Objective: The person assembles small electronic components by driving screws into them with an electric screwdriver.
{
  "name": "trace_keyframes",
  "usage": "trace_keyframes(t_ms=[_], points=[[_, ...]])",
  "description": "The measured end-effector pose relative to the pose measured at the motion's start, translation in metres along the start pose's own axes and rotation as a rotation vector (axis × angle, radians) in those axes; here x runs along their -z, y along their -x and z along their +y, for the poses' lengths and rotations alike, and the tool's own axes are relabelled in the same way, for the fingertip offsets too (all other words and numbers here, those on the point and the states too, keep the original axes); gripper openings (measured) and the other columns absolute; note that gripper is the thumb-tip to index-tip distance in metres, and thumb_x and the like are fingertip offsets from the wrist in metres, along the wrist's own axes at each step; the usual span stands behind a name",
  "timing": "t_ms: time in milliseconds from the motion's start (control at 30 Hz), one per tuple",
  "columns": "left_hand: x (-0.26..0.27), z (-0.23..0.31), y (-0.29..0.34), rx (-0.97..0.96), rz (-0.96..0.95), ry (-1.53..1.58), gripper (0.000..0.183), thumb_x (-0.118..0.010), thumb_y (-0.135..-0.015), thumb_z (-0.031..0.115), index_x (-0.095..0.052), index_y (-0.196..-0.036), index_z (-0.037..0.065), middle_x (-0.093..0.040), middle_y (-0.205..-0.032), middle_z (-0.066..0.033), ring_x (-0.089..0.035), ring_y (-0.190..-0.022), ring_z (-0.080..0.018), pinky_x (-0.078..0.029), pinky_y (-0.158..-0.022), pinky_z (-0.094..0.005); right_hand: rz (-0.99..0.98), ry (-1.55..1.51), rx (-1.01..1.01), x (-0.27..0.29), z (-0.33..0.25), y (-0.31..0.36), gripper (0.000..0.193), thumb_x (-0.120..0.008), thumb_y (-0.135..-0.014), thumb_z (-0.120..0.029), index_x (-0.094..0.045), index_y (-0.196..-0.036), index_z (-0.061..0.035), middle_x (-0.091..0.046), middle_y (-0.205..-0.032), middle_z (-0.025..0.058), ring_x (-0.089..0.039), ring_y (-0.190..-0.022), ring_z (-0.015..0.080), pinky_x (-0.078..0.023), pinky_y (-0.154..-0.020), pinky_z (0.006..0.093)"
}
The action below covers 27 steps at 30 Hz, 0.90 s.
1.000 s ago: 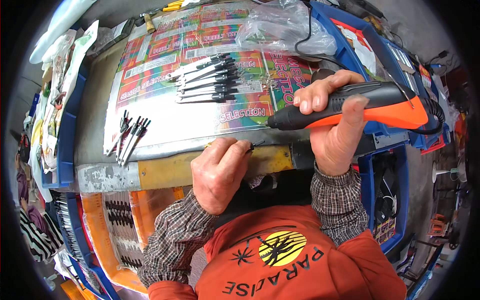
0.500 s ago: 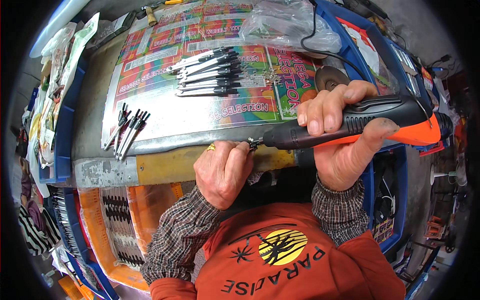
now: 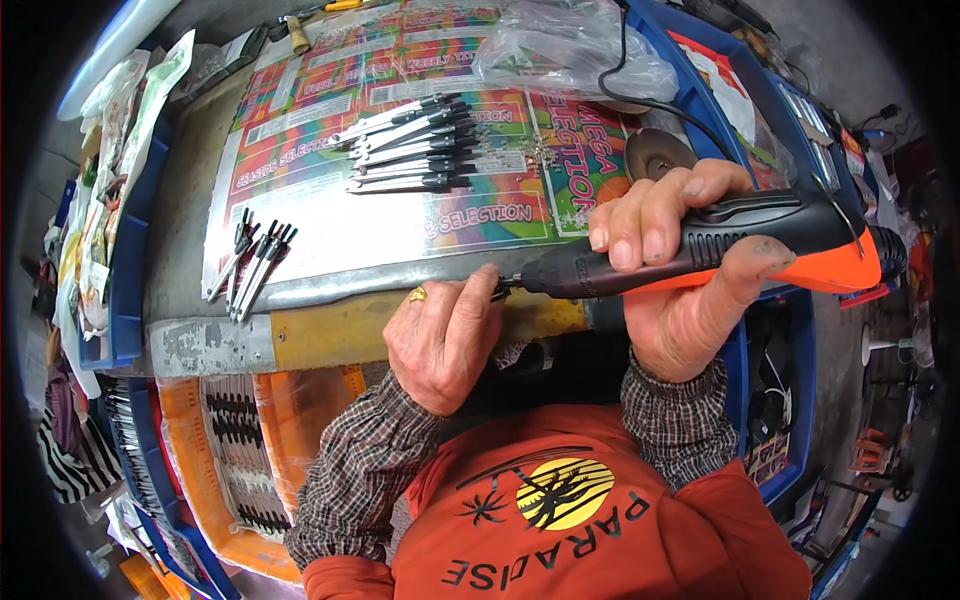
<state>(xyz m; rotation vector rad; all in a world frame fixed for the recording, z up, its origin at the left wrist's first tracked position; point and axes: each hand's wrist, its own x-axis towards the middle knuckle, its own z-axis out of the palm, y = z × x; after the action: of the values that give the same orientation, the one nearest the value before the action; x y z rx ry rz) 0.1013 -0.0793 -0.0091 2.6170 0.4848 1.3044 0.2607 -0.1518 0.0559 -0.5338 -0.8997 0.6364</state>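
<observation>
My right hand (image 3: 680,270) is wrapped round a black-and-orange electric screwdriver (image 3: 640,270), held nearly level with its bit toward the left. My left hand (image 3: 445,335), wearing a gold ring, pinches a small dark part (image 3: 506,287) right at the screwdriver's tip. The fingers hide most of that part, so its full shape cannot be seen. Beyond the hands, several slim white-and-silver rods with black ends (image 3: 415,150) lie in a pile on the printed sheet (image 3: 380,225). Beside them is a scatter of tiny silver screws (image 3: 538,152). A smaller bunch of rods (image 3: 260,270) lies at the left.
A dark round dish (image 3: 658,155) sits behind the screwdriver, near a clear plastic bag (image 3: 580,50). A black cable (image 3: 615,80) runs across the back right. Blue bins (image 3: 140,270) flank the bench. An orange crate (image 3: 190,450) with more rods stands below its front edge.
The screwdriver has shifted slightly left. My left index finger has moved up beside its tip, and the small silver bits seen there before are out of sight. The rod piles stay put.
</observation>
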Motion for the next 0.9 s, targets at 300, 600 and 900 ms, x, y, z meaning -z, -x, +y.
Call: trace_keyframes(t_ms=[300,600,900], points=[[-0.0016,-0.0036,0.0013,-0.028,-0.007,-0.012,0.036,-0.065,-0.060,-0.003,-0.062,-0.095,0.003,-0.052,-0.070,-0.0042,-0.052,-0.057,-0.0175,-0.042,-0.049,-0.0290,-0.001,0.023,0.002,-0.0018,-0.0018,-0.0002,0.052,-0.063,-0.077,-0.048,-0.041,-0.098,-0.0061,-0.050,-0.067,0.0061,-0.051,-0.061,0.0169,-0.044,-0.064,0.0351],[-0.0023,-0.0060,0.0045,-0.065,-0.022,-0.011,0.035,-0.065,-0.060,-0.003,-0.063,-0.094,0.003,-0.053,-0.072,-0.0040,-0.052,-0.059,-0.0168,-0.042,-0.049,-0.0280,-0.020,0.032,0.015,0.0026,-0.0040,-0.0012,0.049,-0.062,-0.079,-0.047,-0.041,-0.098,-0.0063,-0.050,-0.068,0.0059,-0.051,-0.062,0.0164,-0.044,-0.065,0.0351],[0.0018,-0.0057,0.0037,-0.131,-0.040,-0.050,0.034,-0.062,-0.061,-0.001,-0.062,-0.094,0.003,-0.053,-0.075,-0.0057,-0.054,-0.061,-0.0181,-0.043,-0.050,-0.0289,-0.028,0.038,0.022,0.0020,-0.0051,-0.0017,0.047,-0.061,-0.081,-0.045,-0.041,-0.099,-0.0063,-0.050,-0.068,0.0057,-0.051,-0.062,0.0160,-0.044,-0.065,0.0345]])
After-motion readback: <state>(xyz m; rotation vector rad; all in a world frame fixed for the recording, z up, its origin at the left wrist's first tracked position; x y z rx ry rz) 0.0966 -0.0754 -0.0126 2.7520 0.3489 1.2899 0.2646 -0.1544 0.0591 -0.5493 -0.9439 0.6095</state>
